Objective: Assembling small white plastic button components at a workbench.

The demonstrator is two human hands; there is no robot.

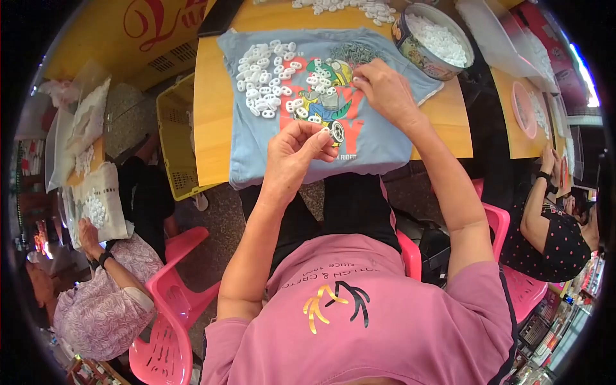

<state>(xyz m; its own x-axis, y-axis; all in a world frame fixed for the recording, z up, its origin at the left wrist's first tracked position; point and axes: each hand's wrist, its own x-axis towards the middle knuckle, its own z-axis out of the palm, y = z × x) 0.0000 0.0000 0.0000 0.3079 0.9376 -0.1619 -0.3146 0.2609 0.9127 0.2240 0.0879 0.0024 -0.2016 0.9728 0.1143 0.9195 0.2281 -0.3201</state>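
My left hand [295, 153] is closed in a pinch above the front of a blue printed cloth [247, 151]. Between its thumb and forefinger shows a small white plastic piece [326, 131]. My right hand [389, 95] reaches in beside a heap of small thin metal parts [354, 52], its thumb and fingertips drawn together. Whatever those fingertips hold is too small or hidden. Many oval white pieces with holes [260, 80] lie spread over the cloth's left side. A smaller cluster of white pieces [319, 81] sits on the print between my hands.
A round tin [401, 32] full of white pieces stands at the back right of the wooden table [212, 122]. More white pieces [346, 5] lie along the far edge. A yellow crate [176, 141] is left of the table. Other people work on both sides, near pink chairs [170, 314].
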